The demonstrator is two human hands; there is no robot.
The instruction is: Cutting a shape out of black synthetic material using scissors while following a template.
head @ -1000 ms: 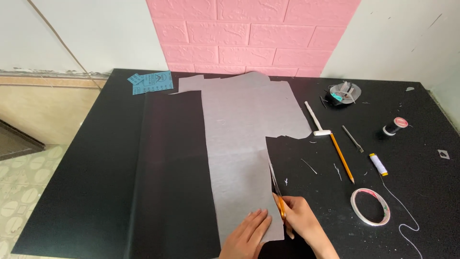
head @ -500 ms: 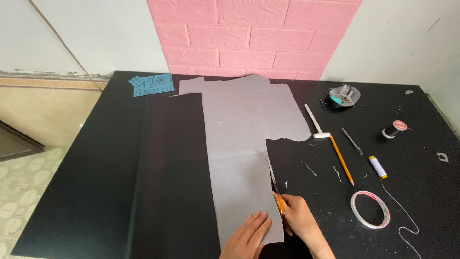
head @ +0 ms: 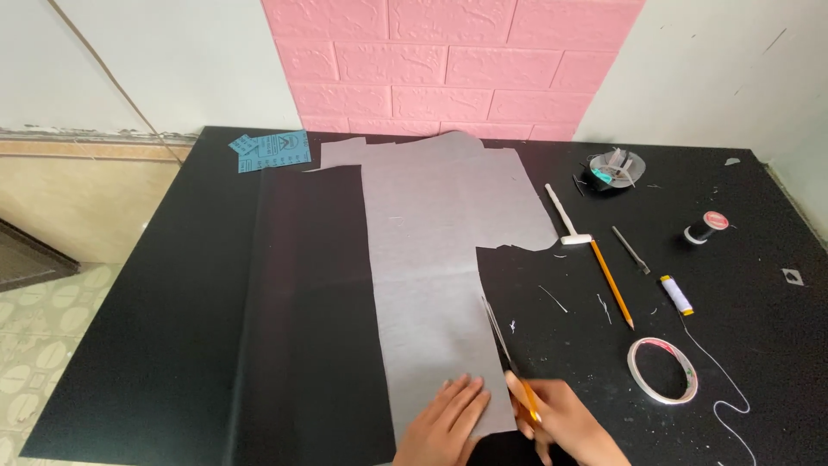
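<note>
A black table point(head: 138, 345) is set against a white and pink wall. A black fabric sheet point(head: 310, 328) is spread on it, and a grey paper pattern point(head: 431, 259) is laid on top. The pattern's lower end is pressed flat by the left hand point(head: 444, 423), fingers spread open. Orange-handled scissors point(head: 509, 362) are gripped in the closed right hand point(head: 561, 423) at the pattern's right edge, blades pointing away. A tape roll point(head: 662, 371), a pencil point(head: 611, 282) and a thread spool point(head: 705, 227) are placed to the right.

Grey pattern sheet point(head: 431, 267) flat on black fabric point(head: 319, 319); orange-handled scissors point(head: 509, 362) at its edge.
</note>
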